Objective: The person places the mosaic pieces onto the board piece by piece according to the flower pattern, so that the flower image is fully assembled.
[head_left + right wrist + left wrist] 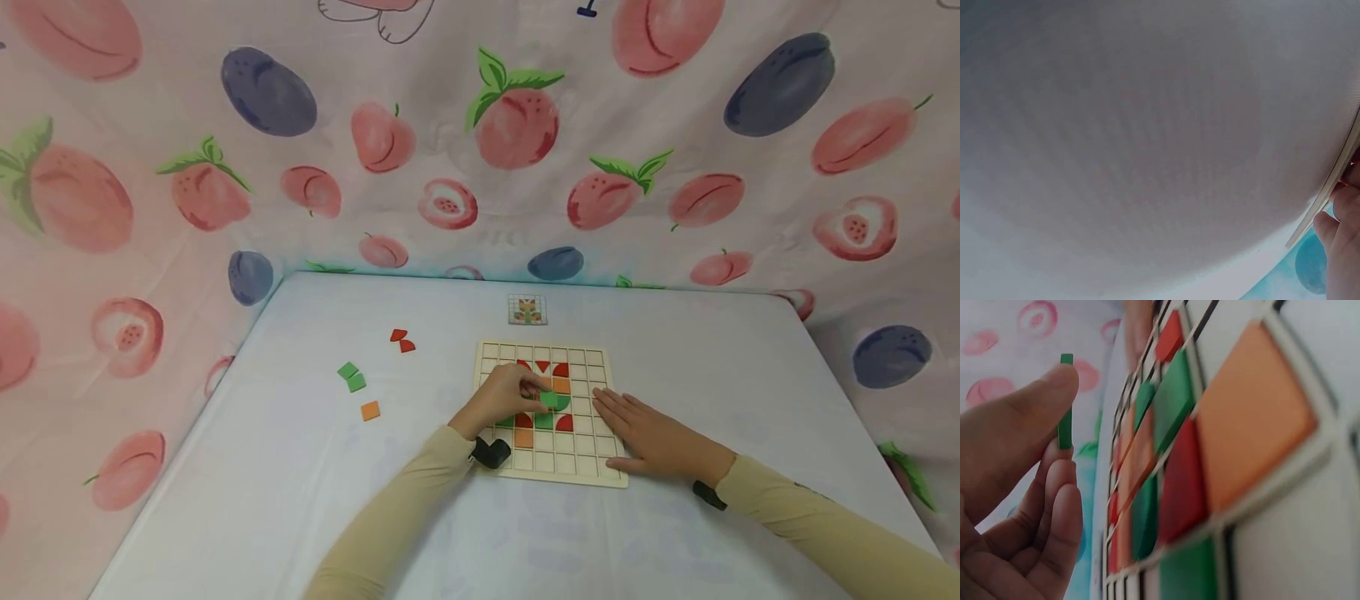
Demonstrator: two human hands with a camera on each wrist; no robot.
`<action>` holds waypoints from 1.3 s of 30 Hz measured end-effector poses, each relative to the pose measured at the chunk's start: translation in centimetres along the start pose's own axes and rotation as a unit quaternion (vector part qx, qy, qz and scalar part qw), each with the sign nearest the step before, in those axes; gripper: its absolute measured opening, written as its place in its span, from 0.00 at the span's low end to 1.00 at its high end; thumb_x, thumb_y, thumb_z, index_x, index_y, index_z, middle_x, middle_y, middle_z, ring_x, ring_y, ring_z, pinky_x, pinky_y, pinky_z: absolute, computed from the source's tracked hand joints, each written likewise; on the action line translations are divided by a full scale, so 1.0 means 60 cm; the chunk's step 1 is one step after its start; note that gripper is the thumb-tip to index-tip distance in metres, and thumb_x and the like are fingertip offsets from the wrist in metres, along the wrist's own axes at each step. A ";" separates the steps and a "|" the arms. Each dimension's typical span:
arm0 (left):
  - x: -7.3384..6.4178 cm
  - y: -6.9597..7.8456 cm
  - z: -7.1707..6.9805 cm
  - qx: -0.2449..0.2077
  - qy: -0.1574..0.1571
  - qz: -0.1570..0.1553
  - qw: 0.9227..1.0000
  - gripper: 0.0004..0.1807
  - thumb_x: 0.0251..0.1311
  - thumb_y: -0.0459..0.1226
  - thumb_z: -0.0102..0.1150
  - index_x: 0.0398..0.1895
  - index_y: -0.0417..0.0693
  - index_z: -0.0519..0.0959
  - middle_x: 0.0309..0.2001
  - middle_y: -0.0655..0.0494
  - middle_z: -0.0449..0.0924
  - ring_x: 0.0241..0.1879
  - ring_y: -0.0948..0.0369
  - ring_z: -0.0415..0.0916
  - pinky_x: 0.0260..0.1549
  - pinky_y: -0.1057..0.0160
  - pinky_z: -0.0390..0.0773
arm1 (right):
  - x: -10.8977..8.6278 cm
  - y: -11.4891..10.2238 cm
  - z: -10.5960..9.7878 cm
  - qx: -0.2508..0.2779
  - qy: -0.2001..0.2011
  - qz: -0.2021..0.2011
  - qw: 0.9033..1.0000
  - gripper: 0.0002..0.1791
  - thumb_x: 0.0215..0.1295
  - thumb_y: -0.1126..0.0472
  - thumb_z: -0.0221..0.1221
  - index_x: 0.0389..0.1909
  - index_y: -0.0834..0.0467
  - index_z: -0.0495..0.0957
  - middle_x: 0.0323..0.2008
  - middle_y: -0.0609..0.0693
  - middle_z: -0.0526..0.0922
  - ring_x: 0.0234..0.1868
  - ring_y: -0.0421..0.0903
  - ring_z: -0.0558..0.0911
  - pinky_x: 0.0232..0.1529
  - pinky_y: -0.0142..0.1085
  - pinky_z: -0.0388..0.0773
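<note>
My left hand (504, 400) pinches a green square tile (549, 400) between thumb and fingers, over the middle of a pale wooden grid board (577, 465). In the left wrist view the green tile (1065, 428) is seen edge-on, held apart from the board's surface. Red, orange and green tiles sit in the grid, including an orange square (1254, 419) and a dark red piece (1182, 487). My left hand hides some of them in the head view. With fingers straight, my right hand (660, 437) rests on the board's right edge.
Left of the board lie two red pieces (405, 345), two green squares (356, 382) and one orange square (371, 410). A small pattern card (527, 309) lies behind the board. Fruit-print cloth (450, 242) hangs behind the white table (262, 492).
</note>
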State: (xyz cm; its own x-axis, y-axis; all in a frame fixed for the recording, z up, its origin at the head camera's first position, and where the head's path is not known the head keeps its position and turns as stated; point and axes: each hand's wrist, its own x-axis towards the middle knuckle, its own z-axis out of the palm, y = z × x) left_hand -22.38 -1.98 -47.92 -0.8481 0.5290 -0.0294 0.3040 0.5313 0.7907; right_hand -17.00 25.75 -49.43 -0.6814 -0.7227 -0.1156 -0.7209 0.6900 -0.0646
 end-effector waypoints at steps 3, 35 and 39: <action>0.006 0.007 0.017 -0.007 -0.007 -0.003 1.000 0.15 0.46 0.36 0.72 0.40 0.44 0.85 0.35 0.54 0.84 0.32 0.68 0.76 0.34 0.75 0.75 | 0.000 0.000 -0.001 -0.003 0.007 -0.006 1.000 0.48 0.63 0.31 0.46 0.71 0.63 0.52 0.73 0.57 0.52 0.73 0.55 0.55 0.66 0.22 0.17; 0.033 0.045 0.084 0.082 -0.043 -0.011 0.996 0.18 0.42 0.37 0.74 0.40 0.46 0.85 0.41 0.58 0.85 0.36 0.69 0.78 0.35 0.77 0.74 | 0.000 0.004 0.002 -0.008 0.033 -0.023 0.999 0.47 0.63 0.33 0.48 0.70 0.65 0.54 0.72 0.58 0.55 0.71 0.56 0.58 0.68 0.24 0.20; 0.032 0.048 0.082 0.083 -0.041 -0.012 0.996 0.17 0.42 0.37 0.74 0.39 0.46 0.85 0.40 0.57 0.85 0.36 0.68 0.79 0.34 0.77 0.74 | -0.001 0.002 0.001 -0.003 0.035 -0.023 0.999 0.47 0.63 0.33 0.48 0.70 0.65 0.55 0.72 0.59 0.55 0.71 0.57 0.58 0.68 0.23 0.19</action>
State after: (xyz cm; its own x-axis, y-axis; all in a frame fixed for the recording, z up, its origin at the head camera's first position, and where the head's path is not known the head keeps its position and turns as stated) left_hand -20.97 3.81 -48.74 -0.8203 0.5627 -0.1023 0.3569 0.6435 0.6772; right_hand -17.01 25.86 -49.51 -0.6542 -0.7550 -0.0439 -0.7525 0.6557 -0.0621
